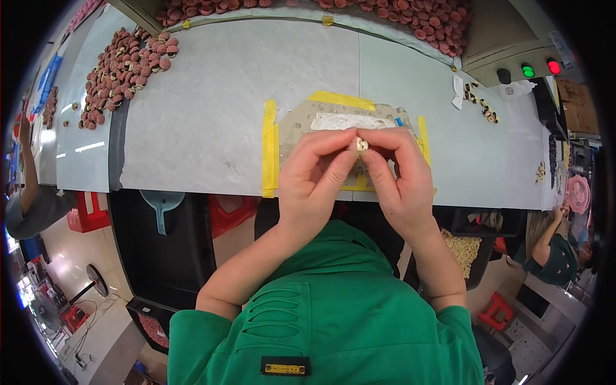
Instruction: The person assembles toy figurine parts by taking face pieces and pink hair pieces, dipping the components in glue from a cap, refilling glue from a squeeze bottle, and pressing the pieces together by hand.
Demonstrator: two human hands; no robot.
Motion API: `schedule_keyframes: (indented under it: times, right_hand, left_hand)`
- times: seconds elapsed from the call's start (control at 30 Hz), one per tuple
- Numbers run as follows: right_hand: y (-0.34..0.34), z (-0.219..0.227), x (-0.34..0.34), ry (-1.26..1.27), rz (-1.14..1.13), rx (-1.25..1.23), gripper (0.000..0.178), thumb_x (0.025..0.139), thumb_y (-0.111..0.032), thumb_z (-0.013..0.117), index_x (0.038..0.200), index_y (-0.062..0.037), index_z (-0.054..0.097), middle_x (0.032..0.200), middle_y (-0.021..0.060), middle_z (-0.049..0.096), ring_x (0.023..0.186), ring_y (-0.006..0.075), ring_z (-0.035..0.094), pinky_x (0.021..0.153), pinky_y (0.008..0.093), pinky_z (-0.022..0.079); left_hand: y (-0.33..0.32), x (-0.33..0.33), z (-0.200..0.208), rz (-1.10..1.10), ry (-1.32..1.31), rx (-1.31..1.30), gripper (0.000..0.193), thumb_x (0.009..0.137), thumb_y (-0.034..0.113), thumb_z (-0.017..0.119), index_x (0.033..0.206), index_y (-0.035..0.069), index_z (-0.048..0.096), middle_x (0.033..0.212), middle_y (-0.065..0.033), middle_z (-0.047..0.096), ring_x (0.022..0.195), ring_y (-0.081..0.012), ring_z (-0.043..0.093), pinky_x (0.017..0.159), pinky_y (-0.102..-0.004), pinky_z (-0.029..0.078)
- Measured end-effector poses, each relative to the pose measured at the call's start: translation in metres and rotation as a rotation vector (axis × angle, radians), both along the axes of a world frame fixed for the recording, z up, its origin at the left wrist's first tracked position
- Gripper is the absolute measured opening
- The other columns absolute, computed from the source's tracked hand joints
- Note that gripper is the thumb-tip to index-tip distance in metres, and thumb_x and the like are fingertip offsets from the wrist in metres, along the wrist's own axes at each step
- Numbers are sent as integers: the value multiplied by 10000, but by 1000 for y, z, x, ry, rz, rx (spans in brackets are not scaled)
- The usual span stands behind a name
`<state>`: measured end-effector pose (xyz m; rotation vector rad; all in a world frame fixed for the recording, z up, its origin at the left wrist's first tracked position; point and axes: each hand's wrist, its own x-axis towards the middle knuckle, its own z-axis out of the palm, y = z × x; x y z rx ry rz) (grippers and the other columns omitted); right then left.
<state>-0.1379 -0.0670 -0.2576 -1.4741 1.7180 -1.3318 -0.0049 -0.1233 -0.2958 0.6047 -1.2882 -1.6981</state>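
Note:
Both my hands meet over the work mat in the middle. Between thumb and forefinger, my left hand (319, 173) pinches a small cream-coloured piece (362, 145) with darker spots. My right hand (401, 176) grips the same piece from the other side, its thumb and forefinger closed on it. Fingertips cover most of the piece, so its full shape is hidden. Below lies a speckled grey mat (294, 131) edged with yellow tape (270, 147). A white strip (340, 120) rests on the mat just beyond my fingers.
Pink ridged shells with cream-and-dark insides are heaped (122, 77) at the left. More pink shells (430, 22) fill a trough along the back. Loose dark-and-cream pieces (489, 112) and a white bottle (517, 88) lie right. A bin of cream pieces (463, 251) stands below the table's right side.

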Motion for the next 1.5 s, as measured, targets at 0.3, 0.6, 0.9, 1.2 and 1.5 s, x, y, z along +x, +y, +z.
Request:
schedule_keyframes:
  times: [0.3, 0.6, 0.9, 1.2, 1.5]
  right_hand:
    - [-6, 8, -28, 217, 271, -110, 253, 816, -139, 685, 1043, -54, 615, 1029, 75, 562, 926, 245, 551, 817, 332, 461]
    - [3, 10, -27, 408, 402, -43, 263, 775, -156, 675, 1010, -45, 632, 1010, 112, 586, 947, 297, 549, 838, 376, 433]
    - [35, 13, -64, 258, 458, 79, 265, 956, -176, 493, 1111, 33, 541, 1103, 142, 507, 1066, 281, 490, 934, 356, 377]
    - [22, -1, -72, -51, 319, 175, 245, 944, -82, 474, 1155, 20, 547, 1220, 151, 531, 1187, 269, 485, 1020, 352, 344]
    - [13, -32, -47, -97, 299, 63, 198, 922, -62, 439, 1087, -3, 531, 1104, 118, 511, 981, 240, 525, 870, 320, 430]
  left_hand:
    - [-11, 4, 17, -292, 142, 380, 590, 951, 71, 533, 1460, 45, 236, 1063, -97, 601, 999, -136, 579, 859, -273, 486]
    - [-9, 15, 25, -418, -157, 156, 805, 841, 185, 681, 1419, -57, 173, 964, -98, 586, 873, -134, 578, 795, -262, 483]
    - [20, -14, 29, -532, 152, 356, 638, 930, 246, 561, 1406, -42, 249, 1111, -126, 595, 1055, -166, 560, 896, -298, 460]
    - [12, -48, 12, -410, 203, 491, 455, 985, 261, 503, 1369, 46, 388, 1136, -72, 580, 1007, -145, 579, 858, -304, 507]
    - [-1, -26, -2, -446, 85, 648, 494, 991, 271, 495, 1412, 69, 333, 1097, -43, 563, 970, -107, 549, 858, -277, 460]
